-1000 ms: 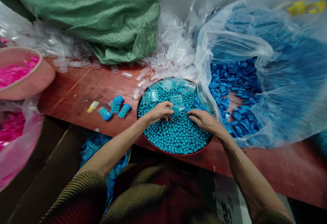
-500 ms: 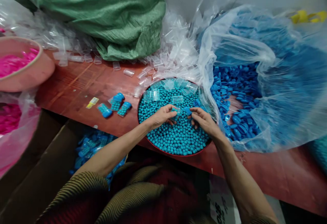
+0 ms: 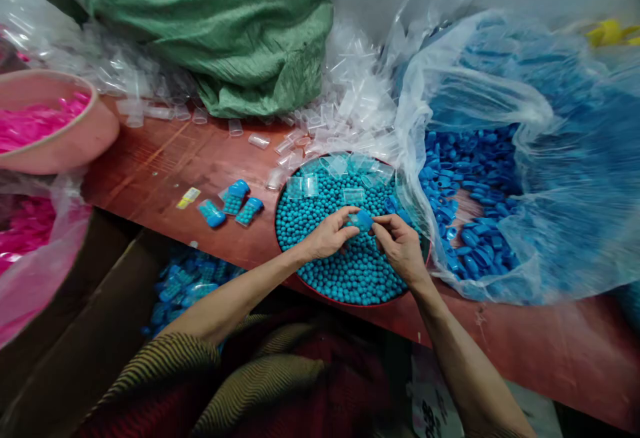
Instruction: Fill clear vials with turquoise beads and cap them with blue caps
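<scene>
Left hand (image 3: 330, 235): grasping a small clear container (image 3: 354, 221) between thumb and fingers, above the beads. Right hand (image 3: 400, 248): thumb and fingertips pinching the edge of a blue cap (image 3: 365, 219) at the container's right end—whether fully seated, cannot tell. Both items are over the middle of a round basin with a red rim (image 3: 345, 304).

Basin contents: small turquoise beads (image 3: 360, 281); several clear empties (image 3: 310, 186) lie on top toward the far side, with loose blue caps (image 3: 395, 206) at the right, partly under clear film.

Reddish table (image 3: 150, 165), left of basin: 3 capped containers (image 3: 249, 212) with turquoise beads inside, grouped close together; a yellow-and-white slip (image 3: 189, 198) to their left. Beyond the basin: a heap of clear containers (image 3: 355, 91), beside a large green sack (image 3: 250, 38).

Right of basin: a translucent bag (image 3: 530, 115), open, with many blue caps (image 3: 475, 178) at its mouth. Far left: a pink bowl (image 3: 103, 133) of bright pink pieces (image 3: 40, 123). Below table edge—more blue-capped containers (image 3: 190, 285), piled.
</scene>
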Demonstrator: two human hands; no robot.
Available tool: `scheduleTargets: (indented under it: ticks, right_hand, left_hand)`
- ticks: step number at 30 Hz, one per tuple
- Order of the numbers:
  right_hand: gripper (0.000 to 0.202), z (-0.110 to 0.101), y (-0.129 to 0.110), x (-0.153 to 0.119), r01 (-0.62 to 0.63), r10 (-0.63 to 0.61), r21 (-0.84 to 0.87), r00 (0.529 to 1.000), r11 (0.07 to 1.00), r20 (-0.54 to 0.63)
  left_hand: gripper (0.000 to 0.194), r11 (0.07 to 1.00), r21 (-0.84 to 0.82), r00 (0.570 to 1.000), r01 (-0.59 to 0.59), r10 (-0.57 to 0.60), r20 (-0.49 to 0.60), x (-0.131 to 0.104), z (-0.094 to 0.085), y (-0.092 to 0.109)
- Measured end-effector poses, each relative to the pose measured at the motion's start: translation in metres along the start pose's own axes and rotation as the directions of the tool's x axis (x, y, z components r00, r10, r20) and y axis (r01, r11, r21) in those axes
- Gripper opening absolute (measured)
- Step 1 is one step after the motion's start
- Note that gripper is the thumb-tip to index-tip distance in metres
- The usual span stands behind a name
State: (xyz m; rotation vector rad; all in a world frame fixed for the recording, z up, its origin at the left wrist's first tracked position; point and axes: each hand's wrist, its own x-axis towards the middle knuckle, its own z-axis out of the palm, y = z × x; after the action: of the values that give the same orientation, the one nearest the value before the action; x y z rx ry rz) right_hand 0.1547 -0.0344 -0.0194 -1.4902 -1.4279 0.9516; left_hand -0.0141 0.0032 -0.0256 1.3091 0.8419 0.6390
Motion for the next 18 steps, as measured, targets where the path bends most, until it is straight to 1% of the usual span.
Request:
scheduleTargets:
  ticks: [2,4,7,8,10,12,13,16,18]
  right_hand:
    - [0.019,-0.001,0.0,-0.001,0.026,-0.027,-0.023,0.999,0.999,-0.029]
    - [0.017,-0.002,-0.002,-0.001,0.023,-0.024,-0.014,0.998,1.0,-0.051]
    - [0.018,-0.006,-0.009,0.001,-0.013,0.024,0.091,0.993,0.996,-0.116]
    - [0.019,-0.007,-0.012,0.002,-0.027,0.042,0.125,0.992,0.992,-0.121]
    - [0.02,-0.007,-0.014,0.003,-0.049,0.06,0.151,0.996,0.987,-0.069]
    - [0.021,-0.006,-0.015,0.002,-0.067,0.069,0.156,0.998,0.986,-0.006]
    - [0.022,-0.006,-0.015,0.002,-0.076,0.078,0.17,0.997,0.982,-0.003]
    - [0.025,-0.007,-0.014,0.001,-0.112,0.126,0.225,0.991,0.968,-0.051]
    - [0.025,-0.008,-0.013,0.001,-0.126,0.136,0.225,0.99,0.966,-0.026]
  left_hand:
    - [0.045,1.0,0.01,1.0,-0.009,0.009,-0.013,-0.001,0.001,0.002]
    - [0.046,1.0,-0.009,1.0,0.009,-0.009,-0.007,-0.002,0.001,0.004]
    - [0.051,0.987,-0.135,0.996,0.083,-0.078,0.045,-0.004,-0.001,0.005]
    - [0.053,0.977,-0.188,0.993,0.106,-0.094,0.071,-0.004,-0.002,0.005]
    - [0.055,0.957,-0.263,0.99,0.123,-0.1,0.101,-0.005,-0.004,0.005]
    - [0.054,0.948,-0.295,0.99,0.12,-0.093,0.103,-0.006,-0.005,0.004]
    - [0.053,0.948,-0.297,0.99,0.118,-0.09,0.104,-0.006,-0.005,0.004]
    - [0.051,0.955,-0.273,0.99,0.114,-0.086,0.113,-0.007,-0.006,0.002]
    - [0.051,0.965,-0.241,0.99,0.105,-0.079,0.113,-0.007,-0.005,0.002]
